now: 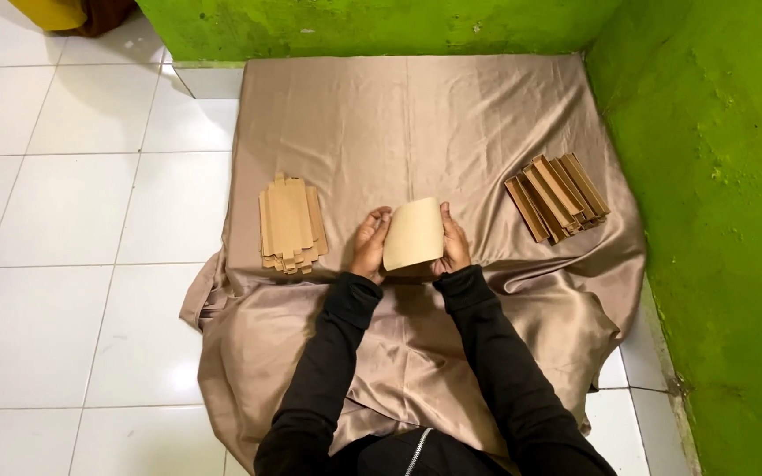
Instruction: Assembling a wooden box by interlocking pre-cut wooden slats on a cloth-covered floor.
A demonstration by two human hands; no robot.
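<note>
A tan cardboard piece (414,233) is being gripped by its two side edges, the left hand (369,244) closed on one edge and the right hand (453,242) closed on the other, and it is being bowed into a curve just above the middle of the beige satin cloth (416,115). If too much pressure is being applied, the board is likely being creased in the wrong place or sprung out of the fingers, since only the edges are being held. Left of the cloth's middle a stack of flat cardboard blanks (290,224) is lying; toward its right edge a pile of folded cardboard pieces (557,196) is being kept. The cloth is being hemmed in by the green wall (716,176) and white tiled floor (72,211); nothing is being blocked.
</note>
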